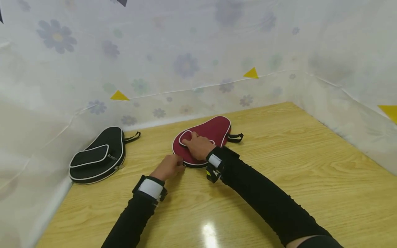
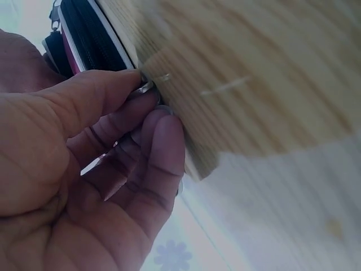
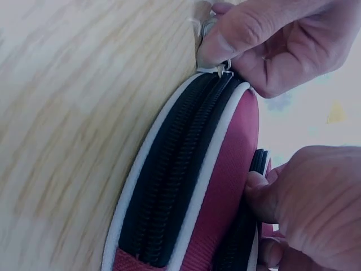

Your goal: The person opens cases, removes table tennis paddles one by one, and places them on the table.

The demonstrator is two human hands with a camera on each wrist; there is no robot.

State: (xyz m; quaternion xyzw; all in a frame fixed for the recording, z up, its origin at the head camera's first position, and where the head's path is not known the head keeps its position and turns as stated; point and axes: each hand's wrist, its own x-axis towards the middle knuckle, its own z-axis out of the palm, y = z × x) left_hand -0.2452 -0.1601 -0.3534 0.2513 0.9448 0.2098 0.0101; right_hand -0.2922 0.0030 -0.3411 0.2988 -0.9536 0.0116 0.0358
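A dark red table tennis bat case (image 1: 218, 129) with white piping lies flat on the wooden table, a black loop strap (image 1: 235, 138) at its right end. At the case's near left edge, my left hand (image 1: 169, 167) pinches the metal zipper pull (image 3: 221, 69) between thumb and fingers. The black zipper (image 3: 177, 152) along the case's side appears closed in the right wrist view. My right hand (image 1: 200, 147) grips the small raised pocket (image 1: 185, 137) on top of the case, thumb at the pocket's edge. The hand covers much of that pocket.
A black bat case (image 1: 114, 141) of the same shape lies to the left, with its own pocket (image 1: 90, 155) and strap (image 1: 132, 137). Flower-patterned white sheeting (image 1: 186, 82) stands behind and at both sides of the table (image 1: 279, 165). Yellow triangles (image 1: 252, 73) mark the sheeting.
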